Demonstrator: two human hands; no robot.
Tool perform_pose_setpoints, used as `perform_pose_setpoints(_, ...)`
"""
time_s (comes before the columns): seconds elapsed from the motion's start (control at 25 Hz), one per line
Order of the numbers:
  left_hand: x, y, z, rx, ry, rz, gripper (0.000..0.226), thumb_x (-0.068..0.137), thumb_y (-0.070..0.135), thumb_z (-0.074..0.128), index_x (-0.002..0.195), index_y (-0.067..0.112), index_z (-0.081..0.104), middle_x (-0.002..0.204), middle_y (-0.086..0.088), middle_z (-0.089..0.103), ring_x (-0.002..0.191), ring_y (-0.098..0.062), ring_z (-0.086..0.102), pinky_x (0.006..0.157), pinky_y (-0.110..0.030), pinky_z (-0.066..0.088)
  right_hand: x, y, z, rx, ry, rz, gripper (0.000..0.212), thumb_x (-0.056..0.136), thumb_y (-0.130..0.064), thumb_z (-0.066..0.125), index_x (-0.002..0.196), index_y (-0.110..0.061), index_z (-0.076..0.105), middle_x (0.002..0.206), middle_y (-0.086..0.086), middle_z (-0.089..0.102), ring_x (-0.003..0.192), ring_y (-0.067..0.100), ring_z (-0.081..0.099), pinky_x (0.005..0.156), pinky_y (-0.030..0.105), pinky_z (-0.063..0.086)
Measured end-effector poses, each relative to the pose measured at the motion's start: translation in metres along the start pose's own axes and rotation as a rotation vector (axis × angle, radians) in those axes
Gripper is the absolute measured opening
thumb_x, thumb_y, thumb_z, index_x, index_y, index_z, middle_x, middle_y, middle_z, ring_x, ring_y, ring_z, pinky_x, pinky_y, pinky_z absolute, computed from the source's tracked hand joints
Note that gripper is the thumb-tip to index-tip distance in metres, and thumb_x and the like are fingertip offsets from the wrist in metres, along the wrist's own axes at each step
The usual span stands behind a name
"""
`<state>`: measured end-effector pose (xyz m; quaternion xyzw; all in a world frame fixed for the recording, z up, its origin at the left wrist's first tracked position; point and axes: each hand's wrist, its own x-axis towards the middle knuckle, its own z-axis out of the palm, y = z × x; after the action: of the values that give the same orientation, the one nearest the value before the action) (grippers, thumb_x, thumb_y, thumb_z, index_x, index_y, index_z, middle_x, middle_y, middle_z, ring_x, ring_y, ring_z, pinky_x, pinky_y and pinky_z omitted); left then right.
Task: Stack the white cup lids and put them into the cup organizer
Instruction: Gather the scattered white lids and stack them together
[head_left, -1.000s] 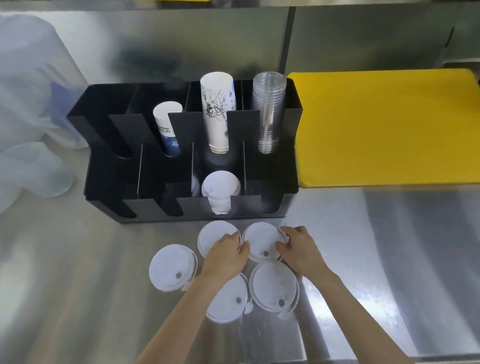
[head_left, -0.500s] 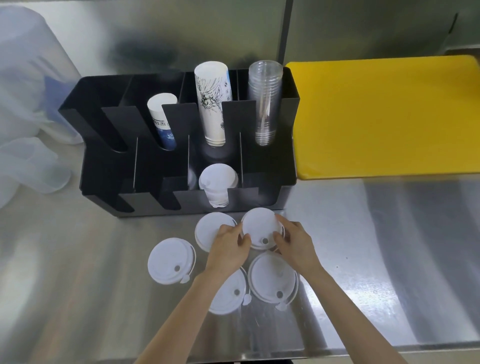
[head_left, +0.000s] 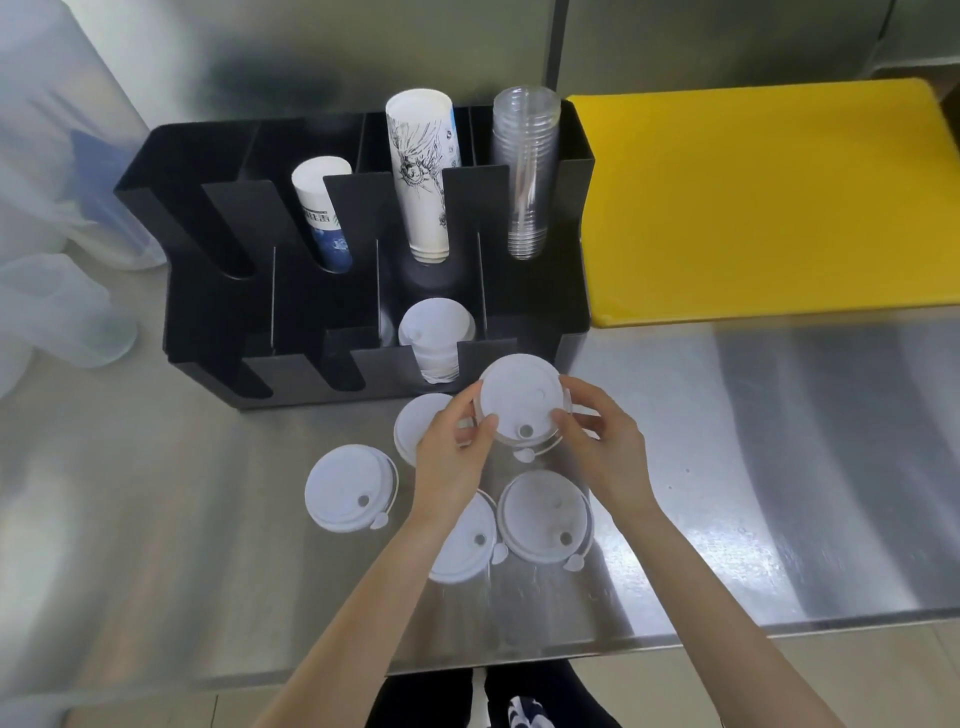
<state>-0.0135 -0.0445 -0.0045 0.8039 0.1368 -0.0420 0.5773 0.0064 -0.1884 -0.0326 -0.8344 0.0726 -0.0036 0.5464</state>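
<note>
White cup lids are being gathered in front of the black cup organizer on a steel tabletop. One lid is held just clear of the organizer's front wall, pinched by its rim between both hands: the left hand grips its near-left edge with thumb and fingers pressed in, and the right hand does the same at its near-right edge. Whether a second lid sits under it cannot be told for certain, though a faint extra rim shows beneath.

Four more lids lie flat on the tabletop nearer the person than the organizer: one off to the left, one partly hidden behind the left hand, one under the left wrist and one below the held lid. A stack of lids already stands in the organizer's front row, third slot from the left. Paper cups and clear cups fill the back row; a yellow board lies to the organizer's right.

The lids look thin, light and slightly flexible, likely slick on steel. The rim seems the sensible place to hold, since squeezing the dome could buckle it and the small sip tabs may snag when nesting.
</note>
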Motion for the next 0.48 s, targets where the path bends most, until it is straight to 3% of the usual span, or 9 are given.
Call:
perform_pose_setpoints(0.12, -0.007, -0.005, 0.001, -0.032, 0.007, -0.009, 0.034, 0.086, 0.021, 0.056, 0.120, 0.021, 0.052, 0.106, -0.003, 0.061, 0.097, -0.022, 0.060, 0.087, -0.030, 0.049, -0.011, -0.003, -0.007, 0.011, -0.018, 0.026, 0.029, 0.086, -0.025, 0.056, 0.114, -0.024, 0.055, 0.107, -0.009, 0.057, 0.090, 0.010, 0.054, 0.060, -0.008, 0.039)
perform_pose_setpoints(0.2, -0.013, -0.013, 0.003, 0.002, -0.026, -0.031, 0.034, 0.084, 0.023, 0.059, 0.117, 0.025, 0.051, 0.092, 0.004, 0.060, 0.083, -0.013, 0.061, 0.075, -0.015, 0.047, -0.020, -0.001, -0.013, 0.016, -0.027, 0.069, 0.027, 0.086, -0.025, 0.055, 0.113, -0.025, 0.056, 0.103, -0.007, 0.059, 0.084, 0.012, 0.057, 0.058, -0.006, 0.040)
perform_pose_setpoints(0.28, -0.021, -0.021, 0.007, 0.072, -0.079, -0.051, 0.041, 0.083, 0.025, 0.060, 0.122, 0.029, 0.047, 0.086, 0.005, 0.060, 0.073, -0.005, 0.059, 0.064, -0.009, 0.044, -0.029, 0.004, -0.019, 0.005, -0.049, 0.119, 0.027, 0.087, -0.024, 0.055, 0.113, -0.025, 0.057, 0.102, -0.004, 0.062, 0.081, 0.015, 0.059, 0.057, -0.004, 0.041)
perform_pose_setpoints(0.36, -0.026, -0.028, 0.012, 0.164, -0.107, -0.051, 0.045, 0.084, 0.026, 0.058, 0.127, 0.028, 0.044, 0.099, -0.004, 0.062, 0.071, -0.009, 0.057, 0.061, -0.008, 0.040, -0.036, 0.010, -0.023, -0.027, -0.080, 0.158, 0.026, 0.086, -0.024, 0.055, 0.112, -0.025, 0.058, 0.103, 0.000, 0.065, 0.081, 0.018, 0.062, 0.059, 0.001, 0.044)
perform_pose_setpoints(0.48, -0.035, -0.035, 0.016, 0.248, -0.131, -0.026, 0.045, 0.084, 0.022, 0.058, 0.128, 0.022, 0.045, 0.118, -0.012, 0.056, 0.074, -0.015, 0.056, 0.076, -0.016, 0.039, -0.045, 0.016, -0.026, -0.044, -0.102, 0.199, 0.024, 0.085, -0.021, 0.057, 0.108, -0.026, 0.061, 0.097, -0.001, 0.065, 0.081, 0.019, 0.062, 0.057, -0.005, 0.038)
